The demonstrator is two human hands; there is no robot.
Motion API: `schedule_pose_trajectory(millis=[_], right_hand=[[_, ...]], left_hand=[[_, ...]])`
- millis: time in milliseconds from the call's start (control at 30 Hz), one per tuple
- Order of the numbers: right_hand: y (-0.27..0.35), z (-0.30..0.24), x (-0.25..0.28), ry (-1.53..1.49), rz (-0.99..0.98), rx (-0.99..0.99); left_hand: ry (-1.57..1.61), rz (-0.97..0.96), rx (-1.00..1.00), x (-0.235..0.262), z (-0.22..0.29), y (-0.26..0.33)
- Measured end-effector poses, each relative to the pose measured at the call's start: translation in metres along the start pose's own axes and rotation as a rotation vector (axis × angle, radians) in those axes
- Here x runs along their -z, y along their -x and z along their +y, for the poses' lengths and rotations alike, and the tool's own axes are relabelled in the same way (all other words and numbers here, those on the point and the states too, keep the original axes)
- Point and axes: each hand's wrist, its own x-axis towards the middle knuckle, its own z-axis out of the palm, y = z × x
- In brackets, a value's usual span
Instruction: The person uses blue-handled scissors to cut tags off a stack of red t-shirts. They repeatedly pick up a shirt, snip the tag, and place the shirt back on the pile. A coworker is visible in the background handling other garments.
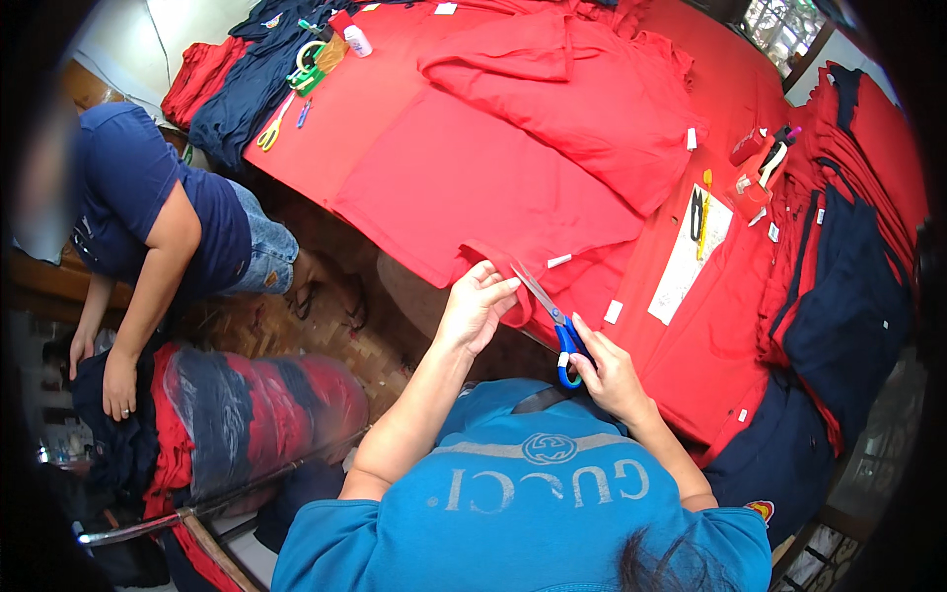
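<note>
My left hand [478,306] pinches the near edge of a red garment [464,187] that lies spread over the red-covered table [710,345]. My right hand [612,375] holds blue-handled scissors [564,340] by the loops. Their open blades point up and left, with the tips at the fabric edge right beside my left fingers. A small white tag [559,260] sits on the cloth just past the blades. A second red garment [582,89] lies folded farther back.
Stacks of red and navy garments [848,257] fill the right side. A white paper sheet [691,261] with a yellow pen lies mid-right. Yellow-handled scissors [273,126] and a white bottle [356,39] lie at the far left. Another person [158,217] sits on the left over a wrapped clothing bundle [247,414].
</note>
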Motion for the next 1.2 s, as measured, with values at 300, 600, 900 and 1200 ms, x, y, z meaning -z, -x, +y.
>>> schedule_pose_trajectory(millis=[300, 600, 900, 1200], right_hand=[[0.002, 0.015, 0.001, -0.471, -0.044, -0.205], [-0.041, -0.024, 0.018, -0.198, 0.093, 0.018], [-0.052, -0.011, 0.040, 0.035, -0.289, 0.096], [-0.068, 0.010, 0.052, 0.108, -0.506, -0.042]], left_hand=[[-0.019, 0.027, -0.001, 0.006, -0.006, -0.004], [-0.106, -0.206, 0.275, -0.024, -0.031, 0.025], [0.345, 0.167, -0.019, 0.033, 0.000, -0.033], [0.478, 0.278, -0.315, 0.149, 0.102, -0.085]])
